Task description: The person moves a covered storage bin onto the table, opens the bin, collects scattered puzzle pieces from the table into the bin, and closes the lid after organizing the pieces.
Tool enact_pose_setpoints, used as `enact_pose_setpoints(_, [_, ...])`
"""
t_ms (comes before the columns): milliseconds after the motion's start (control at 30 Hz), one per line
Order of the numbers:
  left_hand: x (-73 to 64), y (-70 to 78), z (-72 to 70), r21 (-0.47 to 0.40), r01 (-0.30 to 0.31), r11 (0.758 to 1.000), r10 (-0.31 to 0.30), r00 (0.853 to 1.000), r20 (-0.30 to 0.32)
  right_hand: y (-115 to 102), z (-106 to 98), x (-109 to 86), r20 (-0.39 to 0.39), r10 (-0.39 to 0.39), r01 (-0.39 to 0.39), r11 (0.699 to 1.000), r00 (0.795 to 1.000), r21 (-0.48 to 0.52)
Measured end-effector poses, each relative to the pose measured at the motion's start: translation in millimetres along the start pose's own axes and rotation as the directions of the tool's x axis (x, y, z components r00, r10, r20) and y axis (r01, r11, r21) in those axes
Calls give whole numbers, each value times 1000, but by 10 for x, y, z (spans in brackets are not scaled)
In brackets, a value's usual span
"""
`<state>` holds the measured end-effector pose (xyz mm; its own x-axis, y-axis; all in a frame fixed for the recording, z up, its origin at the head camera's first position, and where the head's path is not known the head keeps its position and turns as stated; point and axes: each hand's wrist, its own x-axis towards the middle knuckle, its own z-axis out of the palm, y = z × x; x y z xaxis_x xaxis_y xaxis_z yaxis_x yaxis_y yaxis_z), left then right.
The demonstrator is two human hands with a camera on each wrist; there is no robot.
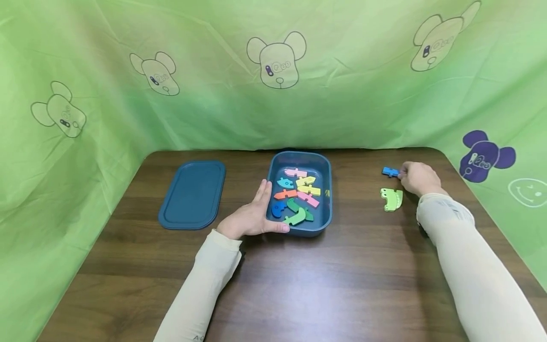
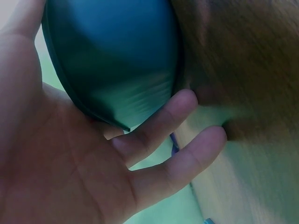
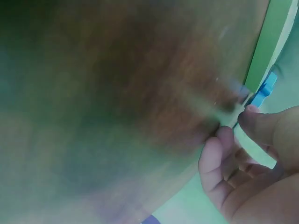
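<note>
A blue plastic box [image 1: 328, 199] holds several toy puzzle pieces, pink, yellow, orange, teal, blue and green. My left hand [image 1: 249, 216] rests against its near left corner, fingers straight along the left side and thumb on the near rim. In the left wrist view, two fingertips [image 2: 184, 100] reach down beside the box wall [image 2: 117, 60] to the tabletop. Far to the right, my right hand [image 1: 420, 178] pinches the end of a blue puzzle piece [image 1: 390, 172] between thumb and fingers. Just in front of it lies a light green crocodile-head piece [image 1: 391, 203].
A flat blue lid [image 1: 192, 194] lies left of the box on the brown wooden table [image 1: 316, 285]. Green cloth [image 1: 213, 114] printed with mouse heads hangs behind the table and along both sides.
</note>
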<state>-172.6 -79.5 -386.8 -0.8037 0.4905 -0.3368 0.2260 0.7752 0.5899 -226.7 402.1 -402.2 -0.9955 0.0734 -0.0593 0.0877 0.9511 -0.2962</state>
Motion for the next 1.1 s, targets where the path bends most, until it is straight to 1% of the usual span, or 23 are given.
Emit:
enact_pose_setpoints(233, [0, -11, 12, 2, 0, 1000, 0, 1000, -2, -136, 68, -6, -34, -46, 47, 999, 998, 26])
enact_pose_setpoints(367, [-2, 0, 10, -4, -5, 1000, 5, 1000, 1, -281, 95, -1, -79, -78, 83, 995, 994, 55])
enact_pose_setpoints(533, [4, 12, 3, -4, -5, 1000, 5, 1000, 1, -573, 102, 11, -157, -138, 151, 986, 978, 74])
enact_pose_setpoints(633, [1, 19, -3, -2, -2, 1000, 2, 1000, -1, -777, 96, -3, -184, -184, 201, 977, 965, 75])
enact_pose_setpoints(800, [-5, 21, -6, 4, 1, 1000, -1, 1000, 1, -1130, 83, -70, -188, -235, 252, 965, 954, 75])
enact_pose_setpoints(900, [-4, 20, -7, 5, 0, 1000, 0, 1000, 3, -1315, 92, -108, -196, -274, 292, 954, 942, 70])
enact_pose_setpoints(1000, [-1, 20, -8, 5, -2, 1000, 2, 1000, 2, -1466, 116, -118, -207, -306, 325, 944, 929, 63])
enact_pose_setpoints(1100, [-5, 18, -10, 0, -2, 1000, 2, 1000, 0, -1595, 149, -116, -194, -324, 341, 938, 926, 59])
